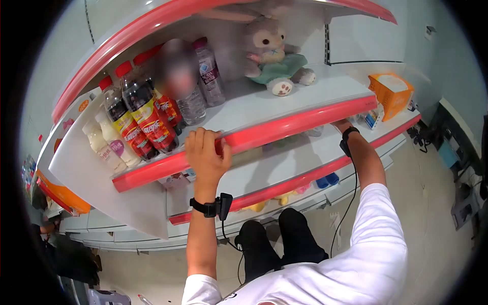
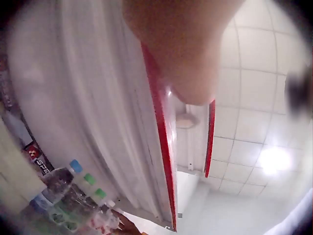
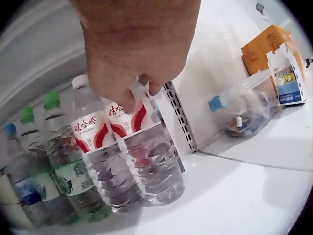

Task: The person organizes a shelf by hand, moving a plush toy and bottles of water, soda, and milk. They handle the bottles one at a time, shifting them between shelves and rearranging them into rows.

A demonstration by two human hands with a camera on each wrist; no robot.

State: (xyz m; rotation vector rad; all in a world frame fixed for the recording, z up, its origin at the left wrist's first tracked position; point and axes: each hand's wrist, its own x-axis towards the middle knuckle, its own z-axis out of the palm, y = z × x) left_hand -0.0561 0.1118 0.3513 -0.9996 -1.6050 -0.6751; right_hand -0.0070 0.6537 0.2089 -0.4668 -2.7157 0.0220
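Note:
My left hand [image 1: 207, 155] grips the red front edge [image 1: 295, 122] of the upper shelf, fingers bent over the top. Its wrist view shows the hand [image 2: 178, 44] blurred against that red strip. Below, on the lower shelf, my right hand [image 3: 139, 51] has its fingers curled round the top of a clear water bottle [image 3: 154, 164] with a red and white label. The bottle's cap is hidden by the hand. A matching water bottle [image 3: 98, 142] with a white cap stands right beside it. Green-capped bottles [image 3: 71, 166] continue the row to the left.
Cola bottles [image 1: 145, 114], milky drinks [image 1: 104, 150] and a purple-capped water bottle [image 1: 209, 76] stand on the upper shelf, near a plush rabbit [image 1: 277, 56]. An orange box [image 1: 391, 96] and a clear bottle lying on its side [image 3: 249, 105] are on the lower shelf's right.

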